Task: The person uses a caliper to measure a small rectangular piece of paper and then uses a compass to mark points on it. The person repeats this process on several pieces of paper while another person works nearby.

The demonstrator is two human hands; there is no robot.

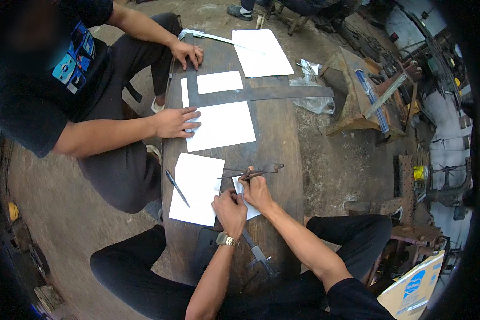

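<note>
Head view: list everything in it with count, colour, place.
Table: one, brown, centre
Papers: at least four, white, on table
L-shaped square: one, dark, across papers
Calipers: two, grey, table's far and near ends
Pen: one, black, on leftmost paper
Flat object: one, black, lower centre
Pointed tool: one, dark, over table
Plastic bag: one, clear, right of table
Bench: one, brown, upper right
Cardboard: one, tan, lower right
Metalwork: uncountable, dark, far right
Co-worker: one, dark clothes, left
Watch: one, metallic, left wrist
Left hand: one, on paper
Right hand: one, holding tool
</note>
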